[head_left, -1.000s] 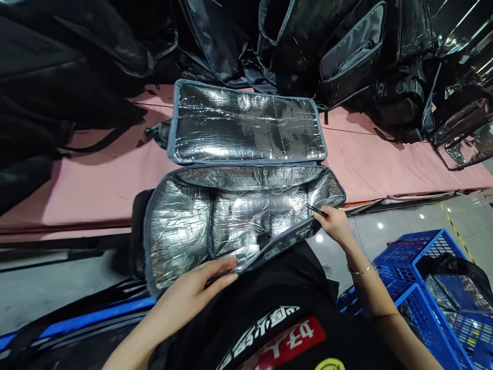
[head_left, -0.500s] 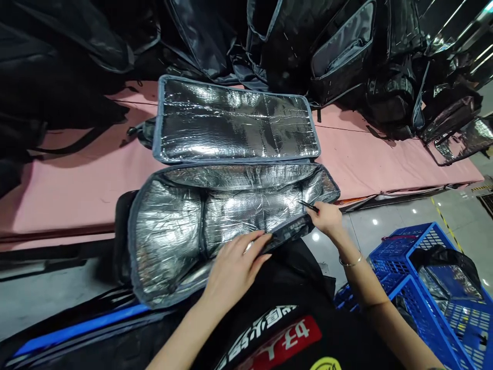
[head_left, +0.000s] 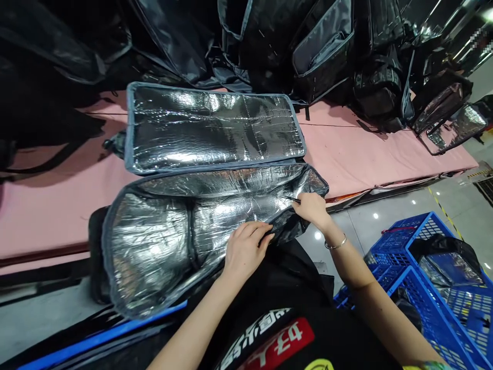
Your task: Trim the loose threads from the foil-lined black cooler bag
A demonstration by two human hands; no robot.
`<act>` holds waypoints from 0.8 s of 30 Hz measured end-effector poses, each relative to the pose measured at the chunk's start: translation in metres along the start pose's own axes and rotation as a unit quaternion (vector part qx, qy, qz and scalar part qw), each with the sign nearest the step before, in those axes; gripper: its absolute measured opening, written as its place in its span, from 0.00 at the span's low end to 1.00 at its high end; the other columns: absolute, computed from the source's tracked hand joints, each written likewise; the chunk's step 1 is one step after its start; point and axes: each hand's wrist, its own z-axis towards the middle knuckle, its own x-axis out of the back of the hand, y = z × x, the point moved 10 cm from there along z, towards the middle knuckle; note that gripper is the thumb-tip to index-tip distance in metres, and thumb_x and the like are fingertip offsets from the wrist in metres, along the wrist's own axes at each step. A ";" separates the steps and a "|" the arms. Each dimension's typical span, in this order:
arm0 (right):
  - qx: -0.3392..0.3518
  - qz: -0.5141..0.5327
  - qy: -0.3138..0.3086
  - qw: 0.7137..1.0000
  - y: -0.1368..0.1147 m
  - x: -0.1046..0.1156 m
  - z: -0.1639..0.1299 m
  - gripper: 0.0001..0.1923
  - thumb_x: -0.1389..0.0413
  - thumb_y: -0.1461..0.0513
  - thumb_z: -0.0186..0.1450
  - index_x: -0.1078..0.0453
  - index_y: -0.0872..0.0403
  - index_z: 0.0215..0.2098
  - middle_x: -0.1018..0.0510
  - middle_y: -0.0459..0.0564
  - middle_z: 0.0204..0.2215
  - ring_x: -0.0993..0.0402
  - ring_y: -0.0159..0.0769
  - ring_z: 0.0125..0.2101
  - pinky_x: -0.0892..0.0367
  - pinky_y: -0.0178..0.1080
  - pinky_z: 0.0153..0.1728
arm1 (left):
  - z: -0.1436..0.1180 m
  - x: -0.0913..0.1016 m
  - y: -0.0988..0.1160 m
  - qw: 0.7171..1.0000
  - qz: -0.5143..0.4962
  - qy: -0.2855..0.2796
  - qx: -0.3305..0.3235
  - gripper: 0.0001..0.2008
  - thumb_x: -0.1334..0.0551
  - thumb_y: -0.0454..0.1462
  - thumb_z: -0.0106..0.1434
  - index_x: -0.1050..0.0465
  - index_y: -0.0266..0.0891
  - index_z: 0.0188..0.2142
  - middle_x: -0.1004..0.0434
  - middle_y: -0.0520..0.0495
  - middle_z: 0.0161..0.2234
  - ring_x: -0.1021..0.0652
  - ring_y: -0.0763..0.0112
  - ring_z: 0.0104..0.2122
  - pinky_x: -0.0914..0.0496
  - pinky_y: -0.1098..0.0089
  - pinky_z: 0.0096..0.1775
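An insulated bag (head_left: pixel 215 216) with a crinkled silver foil lining and grey edging lies open in front of me. Its foil-lined lid (head_left: pixel 215 131) is folded back flat on the pink table. My left hand (head_left: pixel 246 245) grips the bag's near rim, fingers over the edge and thumb on my side. Near the bag's right end, my right hand (head_left: pixel 311 208) is closed around a slim dark pointed tool (head_left: pixel 293 199), whose tip points left over the lining. Most of the tool is hidden in the hand, so its exact kind does not show.
Several black bags (head_left: pixel 269 46) stand along the back of the pink table (head_left: pixel 346 149). Blue plastic crates (head_left: pixel 416 257) with a foil-lined bag inside are on the floor at right. A blue edge (head_left: pixel 103 336) runs below the bag at lower left.
The bag and lid appear further left in view. My right hand has shifted left with the tool along the rim, closer to my left hand, which still grips the rim.
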 end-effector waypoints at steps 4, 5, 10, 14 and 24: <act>0.003 0.013 0.016 1.000 0.000 -0.001 -0.002 0.13 0.51 0.55 0.63 0.28 0.53 0.35 0.22 0.54 0.33 0.26 0.44 0.38 0.36 0.39 0.36 | 0.005 -0.020 -0.031 0.978 -0.131 -0.075 0.147 0.11 0.43 0.44 0.56 0.24 0.42 0.30 0.23 0.45 0.35 0.27 0.57 0.39 0.36 0.60 0.43; 0.002 0.018 0.022 1.000 0.001 -0.002 -0.003 0.13 0.52 0.55 0.64 0.29 0.52 0.36 0.22 0.52 0.34 0.27 0.43 0.39 0.36 0.38 0.36 | 0.004 -0.025 -0.038 0.967 -0.155 -0.092 0.177 0.11 0.42 0.45 0.54 0.25 0.42 0.28 0.23 0.46 0.34 0.27 0.58 0.38 0.36 0.61 0.42; 0.008 0.150 0.102 0.983 0.009 -0.004 -0.020 0.14 0.51 0.54 0.65 0.35 0.50 0.45 0.23 0.46 0.31 0.27 0.37 0.34 0.38 0.35 0.34 | -0.001 -0.042 -0.055 0.931 -0.237 -0.137 0.240 0.13 0.40 0.47 0.49 0.26 0.41 0.24 0.22 0.48 0.29 0.25 0.61 0.31 0.35 0.65 0.36; 0.046 0.331 0.185 0.924 0.015 -0.009 -0.059 0.15 0.53 0.53 0.65 0.37 0.54 0.44 0.26 0.46 0.31 0.29 0.33 0.31 0.37 0.34 0.34 | -0.008 -0.052 -0.054 0.899 -0.312 -0.152 0.268 0.14 0.39 0.48 0.48 0.27 0.39 0.23 0.24 0.48 0.26 0.26 0.65 0.29 0.34 0.67 0.35; 0.071 0.329 0.127 0.933 0.006 -0.064 -0.121 0.11 0.54 0.57 0.66 0.36 0.54 0.41 0.28 0.49 0.33 0.30 0.35 0.33 0.36 0.37 0.35 | -0.014 -0.057 -0.050 0.860 -0.386 -0.157 0.295 0.12 0.37 0.45 0.48 0.28 0.37 0.21 0.26 0.48 0.27 0.28 0.68 0.29 0.35 0.68 0.36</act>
